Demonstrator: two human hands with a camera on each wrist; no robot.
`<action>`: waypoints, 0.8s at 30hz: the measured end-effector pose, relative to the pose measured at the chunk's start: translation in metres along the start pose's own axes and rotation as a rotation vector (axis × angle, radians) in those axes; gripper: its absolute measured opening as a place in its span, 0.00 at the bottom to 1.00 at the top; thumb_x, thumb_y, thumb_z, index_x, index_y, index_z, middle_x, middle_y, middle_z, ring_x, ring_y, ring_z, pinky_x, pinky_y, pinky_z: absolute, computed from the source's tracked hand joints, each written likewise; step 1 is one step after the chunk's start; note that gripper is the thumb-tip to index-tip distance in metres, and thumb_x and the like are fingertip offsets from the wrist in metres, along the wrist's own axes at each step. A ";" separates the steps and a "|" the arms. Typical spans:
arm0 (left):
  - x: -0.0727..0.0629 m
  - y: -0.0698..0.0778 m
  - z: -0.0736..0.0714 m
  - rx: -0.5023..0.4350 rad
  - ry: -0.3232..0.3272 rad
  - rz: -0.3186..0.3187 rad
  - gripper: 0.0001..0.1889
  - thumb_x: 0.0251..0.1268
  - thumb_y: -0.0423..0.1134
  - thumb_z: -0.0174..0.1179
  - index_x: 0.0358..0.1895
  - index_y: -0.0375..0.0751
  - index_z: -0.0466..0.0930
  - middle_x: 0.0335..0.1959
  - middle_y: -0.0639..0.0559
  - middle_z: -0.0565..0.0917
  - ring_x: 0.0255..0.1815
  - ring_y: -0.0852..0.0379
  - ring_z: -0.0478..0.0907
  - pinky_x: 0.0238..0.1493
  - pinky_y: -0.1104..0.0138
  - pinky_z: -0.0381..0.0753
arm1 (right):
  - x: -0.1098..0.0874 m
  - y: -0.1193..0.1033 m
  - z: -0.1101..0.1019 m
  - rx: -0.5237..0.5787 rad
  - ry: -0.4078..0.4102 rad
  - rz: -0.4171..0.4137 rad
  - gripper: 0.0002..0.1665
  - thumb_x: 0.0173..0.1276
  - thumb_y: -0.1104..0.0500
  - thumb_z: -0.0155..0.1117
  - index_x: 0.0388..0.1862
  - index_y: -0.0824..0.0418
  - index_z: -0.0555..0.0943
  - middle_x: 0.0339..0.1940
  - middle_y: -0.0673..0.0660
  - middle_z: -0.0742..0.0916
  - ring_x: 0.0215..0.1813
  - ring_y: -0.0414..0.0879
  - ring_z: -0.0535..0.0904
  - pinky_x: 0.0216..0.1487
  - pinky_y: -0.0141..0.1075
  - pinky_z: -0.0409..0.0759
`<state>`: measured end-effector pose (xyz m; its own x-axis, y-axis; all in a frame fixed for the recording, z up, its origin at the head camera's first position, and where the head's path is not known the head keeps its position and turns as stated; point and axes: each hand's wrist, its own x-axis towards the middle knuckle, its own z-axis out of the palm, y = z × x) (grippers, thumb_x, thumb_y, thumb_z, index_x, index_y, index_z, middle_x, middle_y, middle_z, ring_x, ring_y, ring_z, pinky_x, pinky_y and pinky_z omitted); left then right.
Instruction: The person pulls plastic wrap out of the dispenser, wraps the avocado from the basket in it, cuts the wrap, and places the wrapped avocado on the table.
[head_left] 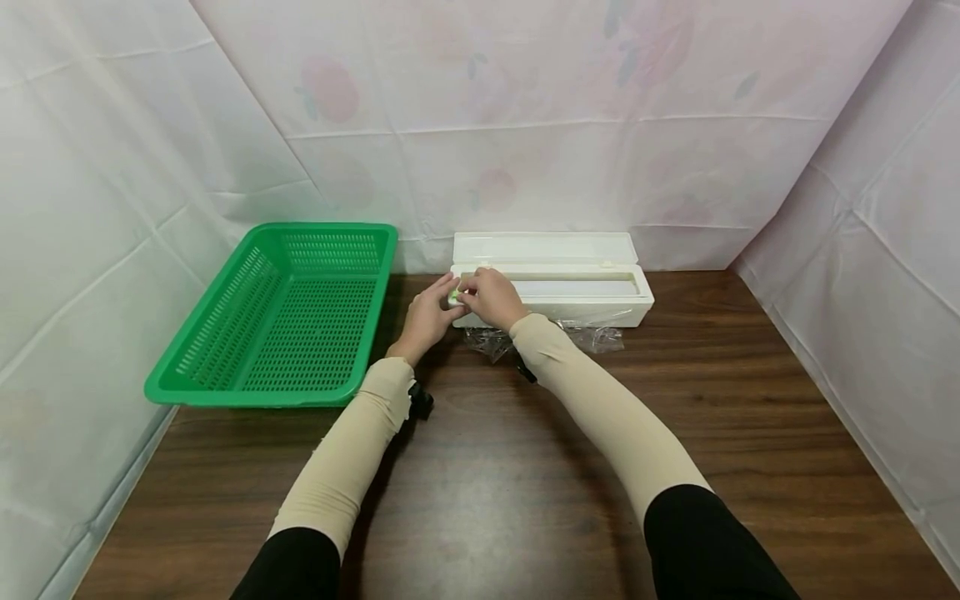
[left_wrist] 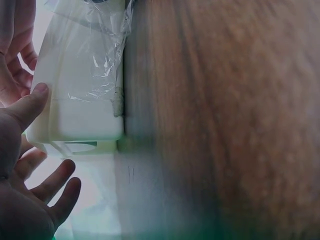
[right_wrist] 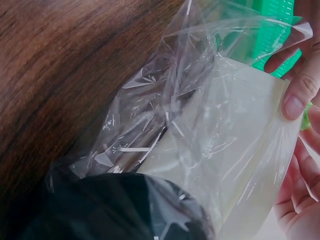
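Observation:
A white plastic wrap dispenser (head_left: 636, 310) stands at the back of the table with its lid (head_left: 543, 248) raised. My left hand (head_left: 427, 318) grips the dispenser's left end, thumb on the front corner; its other fingers spread beyond the end in the left wrist view. Just beside it, my right hand (head_left: 491, 297) pinches a small bright-green slider (head_left: 454, 294) at the same end of the box. That slider (right_wrist: 306, 119) is mostly hidden by fingers in the right wrist view. Crumpled clear plastic wrap (head_left: 596, 337) hangs down the front and bunches on the table.
A green perforated basket (head_left: 358, 395) stands close on the left. Under everything lies a dark wooden tabletop (head_left: 480, 500). Pale printed cloth (head_left: 540, 167) closes off the back and both sides. A black strap device (head_left: 421, 401) sits on the left wrist.

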<state>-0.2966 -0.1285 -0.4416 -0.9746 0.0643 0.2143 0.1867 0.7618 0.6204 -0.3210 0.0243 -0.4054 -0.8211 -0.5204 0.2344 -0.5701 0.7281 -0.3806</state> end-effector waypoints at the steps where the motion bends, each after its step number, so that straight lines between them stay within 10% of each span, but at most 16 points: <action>1: 0.000 0.000 0.000 0.001 0.000 0.001 0.32 0.61 0.47 0.67 0.69 0.45 0.71 0.73 0.51 0.67 0.71 0.43 0.67 0.68 0.49 0.69 | 0.000 0.000 0.000 -0.001 -0.001 0.000 0.12 0.70 0.55 0.63 0.45 0.59 0.88 0.38 0.57 0.85 0.40 0.49 0.78 0.44 0.39 0.77; 24: 0.001 0.001 0.001 0.023 0.009 0.023 0.34 0.60 0.50 0.67 0.69 0.43 0.70 0.73 0.50 0.67 0.71 0.43 0.67 0.68 0.49 0.69 | -0.007 0.005 -0.006 -0.098 0.020 -0.042 0.12 0.70 0.54 0.63 0.44 0.58 0.88 0.42 0.57 0.85 0.45 0.51 0.78 0.47 0.39 0.78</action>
<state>-0.2972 -0.1275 -0.4417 -0.9688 0.0762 0.2357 0.2064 0.7745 0.5979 -0.3182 0.0338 -0.4033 -0.7965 -0.5427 0.2664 -0.6028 0.7466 -0.2813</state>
